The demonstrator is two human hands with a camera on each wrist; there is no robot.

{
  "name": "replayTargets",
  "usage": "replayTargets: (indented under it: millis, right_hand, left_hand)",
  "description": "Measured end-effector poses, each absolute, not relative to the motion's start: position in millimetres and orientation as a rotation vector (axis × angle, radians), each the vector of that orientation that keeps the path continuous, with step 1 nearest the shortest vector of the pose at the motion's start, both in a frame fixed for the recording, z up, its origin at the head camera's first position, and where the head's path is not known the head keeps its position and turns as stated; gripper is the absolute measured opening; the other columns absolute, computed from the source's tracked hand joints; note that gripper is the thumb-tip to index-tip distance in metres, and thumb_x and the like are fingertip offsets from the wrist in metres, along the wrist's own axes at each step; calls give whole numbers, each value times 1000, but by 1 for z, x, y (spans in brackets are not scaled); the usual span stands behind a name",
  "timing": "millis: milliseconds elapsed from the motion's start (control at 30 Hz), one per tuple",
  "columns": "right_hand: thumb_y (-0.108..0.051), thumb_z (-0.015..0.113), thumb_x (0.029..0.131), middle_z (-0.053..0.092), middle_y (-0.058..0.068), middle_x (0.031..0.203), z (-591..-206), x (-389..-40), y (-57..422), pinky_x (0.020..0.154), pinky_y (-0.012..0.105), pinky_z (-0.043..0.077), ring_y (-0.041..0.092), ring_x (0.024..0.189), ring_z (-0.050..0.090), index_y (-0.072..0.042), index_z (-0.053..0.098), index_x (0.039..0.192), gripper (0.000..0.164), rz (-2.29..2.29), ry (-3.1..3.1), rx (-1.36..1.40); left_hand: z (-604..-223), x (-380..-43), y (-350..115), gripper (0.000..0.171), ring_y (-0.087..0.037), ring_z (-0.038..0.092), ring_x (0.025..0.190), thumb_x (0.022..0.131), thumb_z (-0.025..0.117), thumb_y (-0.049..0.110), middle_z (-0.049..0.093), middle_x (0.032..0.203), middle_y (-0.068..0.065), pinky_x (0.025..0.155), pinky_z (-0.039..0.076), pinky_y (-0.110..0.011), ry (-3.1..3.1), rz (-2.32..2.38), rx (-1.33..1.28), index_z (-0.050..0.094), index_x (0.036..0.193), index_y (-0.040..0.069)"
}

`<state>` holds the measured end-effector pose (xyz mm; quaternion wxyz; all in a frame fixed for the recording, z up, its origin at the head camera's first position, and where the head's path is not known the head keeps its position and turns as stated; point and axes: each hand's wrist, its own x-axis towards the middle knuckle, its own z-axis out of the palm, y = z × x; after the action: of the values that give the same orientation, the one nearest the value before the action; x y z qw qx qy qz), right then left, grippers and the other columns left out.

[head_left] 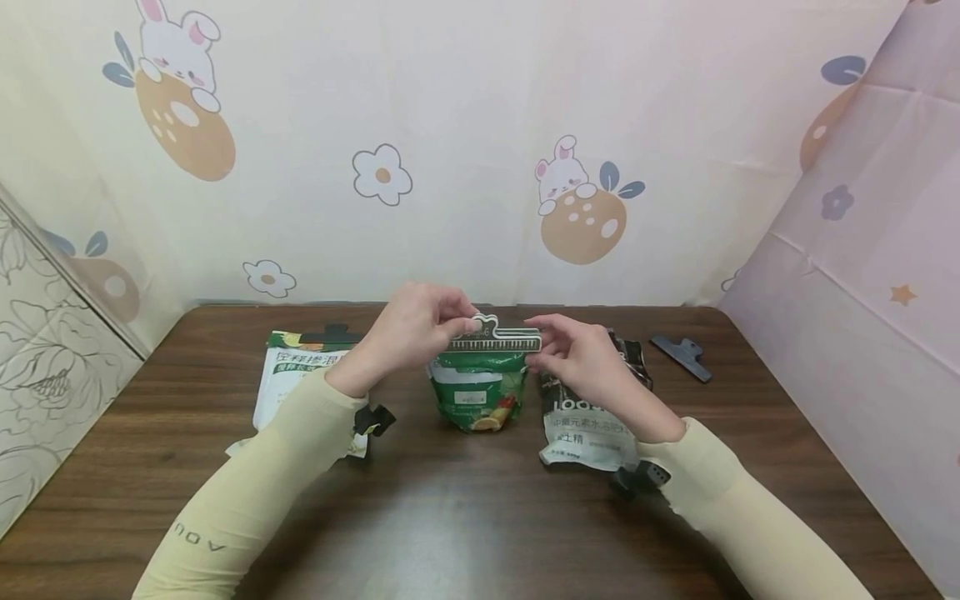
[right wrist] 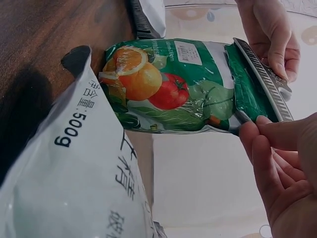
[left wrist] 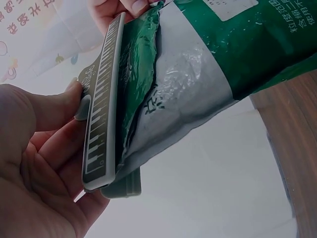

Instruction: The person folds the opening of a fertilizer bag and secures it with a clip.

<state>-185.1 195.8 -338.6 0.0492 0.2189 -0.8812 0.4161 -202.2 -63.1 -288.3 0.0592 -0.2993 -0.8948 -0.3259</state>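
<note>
A green bag (head_left: 480, 396) with fruit and vegetables printed on it stands in the middle of the table. Across its folded top lies a long dark clip (head_left: 498, 342) with a piano-key pattern and a pale edge. My left hand (head_left: 416, 327) pinches the clip's handle between thumb and fingers, as the left wrist view shows from close by. My right hand (head_left: 585, 354) pinches the folded corner of the bag near the clip's right end, thumb against fingertips. In the right wrist view the bag's printed front (right wrist: 168, 89) faces the camera.
To the left lies a white bag (head_left: 281, 387) with a black clip (head_left: 330, 335) at its top. A black and white bag (head_left: 588, 437) lies to the right, partly under my right arm. Beyond it a loose dark clip (head_left: 684, 358) rests on the wooden table (head_left: 450, 517). A printed curtain hangs behind.
</note>
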Motion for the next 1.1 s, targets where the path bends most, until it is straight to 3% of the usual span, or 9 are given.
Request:
replayTargets:
  millis: [333, 467, 733, 967, 1100]
  right_hand:
    - [-5, 79, 85, 72, 0, 84, -338, -186, 196, 65, 30, 55, 12, 73, 68, -6, 66, 122, 39, 1197, -2706, 645]
    - [-5, 78, 86, 72, 0, 84, -339, -185, 196, 64, 30, 55, 18, 74, 69, -6, 67, 120, 35, 1211, -2702, 664]
    - [-8, 78, 87, 71, 0, 85, -340, -185, 196, 62, 31, 54, 17, 73, 68, -7, 68, 115, 30, 1222, -2693, 734]
    - [-14, 76, 90, 70, -3, 83, -342, -184, 198, 63, 32, 53, 14, 70, 65, -6, 67, 117, 29, 1132, -2718, 730]
    - [-17, 72, 93, 69, -4, 83, -344, -183, 199, 63, 33, 52, 13, 68, 63, -9, 67, 106, 16, 1096, -2734, 737]
  left_hand:
    - [-287, -203, -62, 18, -14, 69, 92, 93, 73, 25, 75, 102, -3, 77, 56, -37, -2768, -962, -903, 73, 105, 11]
    - [-287, -203, -63, 20, -16, 68, 95, 95, 71, 27, 74, 105, -4, 80, 55, -40, -2807, -976, -903, 71, 109, 11]
    - [-293, -207, -75, 24, -16, 65, 102, 95, 70, 30, 69, 112, 0, 86, 54, -43, -2866, -1221, -911, 66, 114, 17]
    - [-300, -206, -83, 32, -16, 66, 97, 93, 73, 31, 71, 103, 3, 83, 53, -42, -2846, -1282, -943, 64, 119, 16]
    - [-306, -203, -94, 37, -18, 62, 107, 93, 71, 35, 70, 108, 3, 87, 50, -44, -2859, -1324, -861, 63, 124, 17]
